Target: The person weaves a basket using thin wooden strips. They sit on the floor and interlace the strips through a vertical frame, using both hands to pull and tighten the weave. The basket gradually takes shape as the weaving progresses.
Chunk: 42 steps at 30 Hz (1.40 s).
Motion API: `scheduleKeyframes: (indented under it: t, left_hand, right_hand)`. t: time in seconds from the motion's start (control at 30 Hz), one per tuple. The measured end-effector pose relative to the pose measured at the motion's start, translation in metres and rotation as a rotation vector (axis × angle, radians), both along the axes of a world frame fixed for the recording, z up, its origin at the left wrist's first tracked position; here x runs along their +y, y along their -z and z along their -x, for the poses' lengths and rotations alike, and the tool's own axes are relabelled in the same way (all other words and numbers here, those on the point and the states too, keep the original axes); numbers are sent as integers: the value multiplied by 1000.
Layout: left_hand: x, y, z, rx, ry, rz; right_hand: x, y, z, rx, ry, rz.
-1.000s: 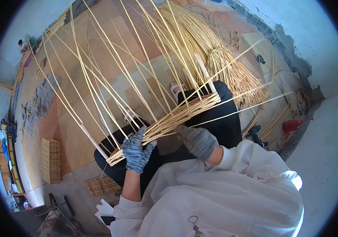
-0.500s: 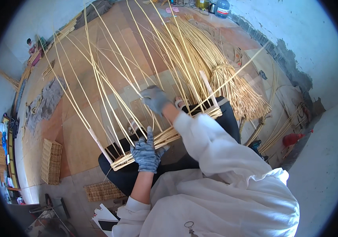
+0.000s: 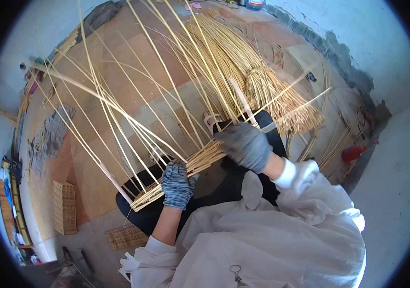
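Across my dark-clad lap lies a narrow woven wicker base [image 3: 203, 160], slanting up to the right. Long pale wicker rods [image 3: 98, 82] rise from it and fan out away from me. A thicker peeled stick [image 3: 115, 182] stands at its left end, another stick [image 3: 241, 98] at its right end. My left hand [image 3: 177, 186], in a grey knitted glove, is closed over the near edge of the weave, left of its middle. My right hand [image 3: 248, 148], gloved alike, is at the right part of the weave; its fingers are smeared by motion and partly hidden.
A large tied bundle of rods [image 3: 229, 53] lies on the floor beyond my right knee. Finished-looking wicker baskets [image 3: 64, 207] [image 3: 126, 235] sit at the left. A red bottle [image 3: 353, 153] lies at the right by the wall. Grey cloth [image 3: 51, 129] is spread on the far-left floor.
My right hand has come back from among the standing rods to the right end of the weave. The left hand's raised finger is now folded onto the weave. Some rods have swung left.
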State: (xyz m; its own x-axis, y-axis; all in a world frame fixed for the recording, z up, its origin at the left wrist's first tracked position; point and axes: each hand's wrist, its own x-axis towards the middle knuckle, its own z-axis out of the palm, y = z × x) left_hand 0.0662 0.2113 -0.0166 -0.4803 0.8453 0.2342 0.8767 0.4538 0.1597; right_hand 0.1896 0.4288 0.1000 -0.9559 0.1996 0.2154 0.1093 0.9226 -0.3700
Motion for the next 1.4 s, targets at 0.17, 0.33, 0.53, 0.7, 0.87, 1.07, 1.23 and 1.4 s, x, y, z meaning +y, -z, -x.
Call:
scheduleKeyframes:
  t: [0.17, 0.33, 0.53, 0.7, 0.87, 1.07, 1.23, 1.4]
  left_hand:
    - [4, 8, 4, 50, 3, -72]
    - [26, 3, 19, -22, -48, -210]
    - [11, 9, 16, 25, -78, -152]
    - [35, -45, -16, 18, 228, -397]
    - [69, -29, -9, -154, 113, 81]
    - [61, -11, -2, -56, 27, 132]
    - [60, -40, -10, -123, 66, 139]
    - [-79, -63, 54, 48, -624, -549]
  right_hand:
    - [-12, 64, 23, -267, -189, -262]
    - [-20, 92, 29, -46, 6, -198]
    - [-25, 83, 27, -155, -69, -158]
    - [28, 59, 39, 181, 191, 304]
    - [31, 119, 160, -275, 468, 672]
    - [-1, 150, 175, -182, 466, 1021]
    - [2, 90, 178, -718, -40, 94]
    - [109, 19, 33, 330, 429, 204]
